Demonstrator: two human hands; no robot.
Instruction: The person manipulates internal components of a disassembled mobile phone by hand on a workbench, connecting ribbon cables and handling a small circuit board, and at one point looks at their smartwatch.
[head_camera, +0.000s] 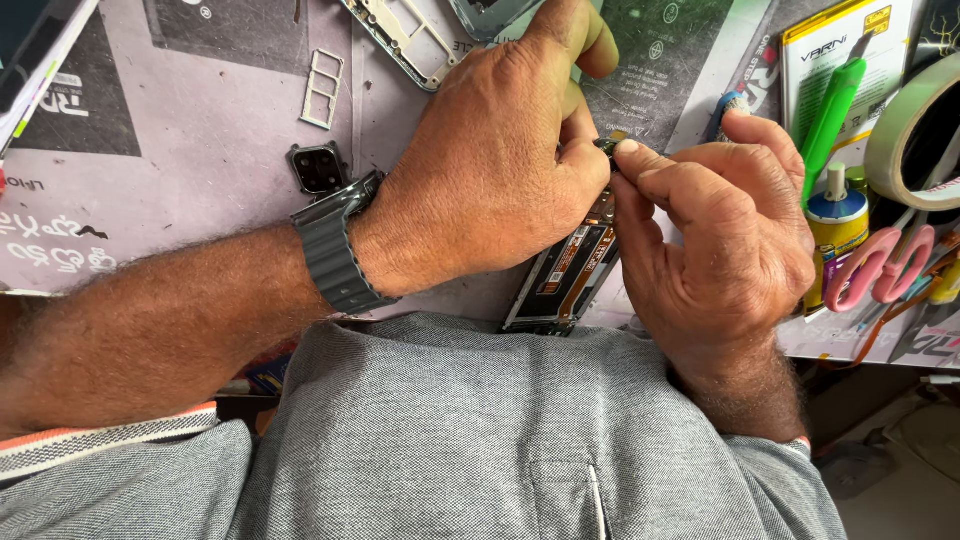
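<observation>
Item: small dark metal component (606, 147), pinched between fingertips of both hands, directly above the opened phone; held up close, apparently for fine handling.
Opened black phone chassis with exposed board and orange-brown ribbon (566, 275): lies tilted on the mat below the component, mostly hidden.
Left hand (490, 160): closed on the component from the phone's left; dark grey ribbed watch band (335, 250) at the wrist.
Right hand (725, 235): thumb and forefinger clamped on the same component.
Beyond the phone: square black camera module (318, 168), silver tray frame (323, 88), pink-handled scissors (880, 265), green-handled tool (830, 115).
</observation>
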